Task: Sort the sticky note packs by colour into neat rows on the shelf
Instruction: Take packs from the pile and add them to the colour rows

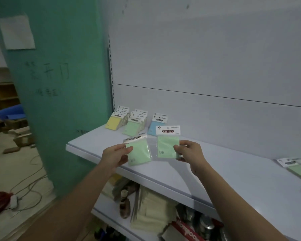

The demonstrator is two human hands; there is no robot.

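Shelf (224, 173): pale board, front edge running from 9 o'clock down toward 4 o'clock; bare surface lies between the held packs and the far-right pack.

Left hand (115, 156): thumb and fingers pinched on the left edge of a green pack (140, 152), tilted, held above the shelf's front edge.

Right hand (188, 150): fingers pinched on the right edge of a second green pack (167, 145), upright, label on top, just beside the first at its 3 o'clock.

Back left corner, 11 o'clock of the hands: yellow row (114, 121), green row (135, 125), blue row (155, 126), side by side against the rear panel.

Far right, 3 o'clock: loose green pack (299, 172) lying flat.

Lower shelf (111, 206): mixed goods, unclear.
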